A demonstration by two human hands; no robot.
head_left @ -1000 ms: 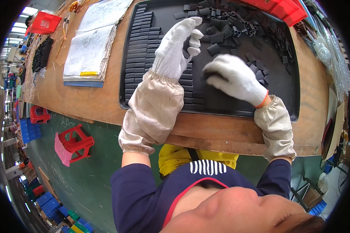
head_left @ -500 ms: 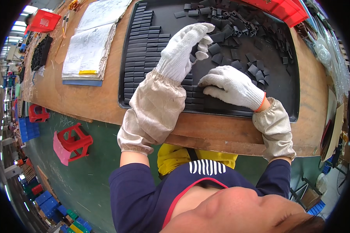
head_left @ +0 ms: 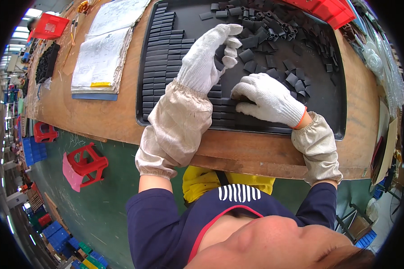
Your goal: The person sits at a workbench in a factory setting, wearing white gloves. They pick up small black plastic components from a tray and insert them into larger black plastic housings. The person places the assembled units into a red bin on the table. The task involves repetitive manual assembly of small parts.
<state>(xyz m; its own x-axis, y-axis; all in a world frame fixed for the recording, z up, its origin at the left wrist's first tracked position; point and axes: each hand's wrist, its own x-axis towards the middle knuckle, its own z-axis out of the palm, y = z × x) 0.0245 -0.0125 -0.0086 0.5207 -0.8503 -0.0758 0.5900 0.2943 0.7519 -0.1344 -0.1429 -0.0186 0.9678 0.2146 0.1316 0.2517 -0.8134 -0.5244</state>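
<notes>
A black tray (head_left: 256,127) holds short dark tube pieces, with neat rows of them (head_left: 161,60) along its left side and a loose pile (head_left: 274,29) at the far right. My left hand (head_left: 208,51), in a white knit glove, hovers over the right edge of the rows. Its fingers are bent but apart, and I see nothing gripped. My right hand (head_left: 269,99), gloved too, is at the right end of the nearest rows. Its fingers curl down toward the thumb; whatever lies between them is dark and hidden.
Left of the tray lie worn paper sheets (head_left: 98,60) on a wooden table (head_left: 265,150). A red bin (head_left: 321,11) stands over the tray's far right corner. Clear plastic bags (head_left: 377,58) hang at the right. A red stool (head_left: 87,161) is on the green floor.
My left hand has shifted slightly away from me and to the left. My right hand has stayed near the row ends, its fingers moving a little.
</notes>
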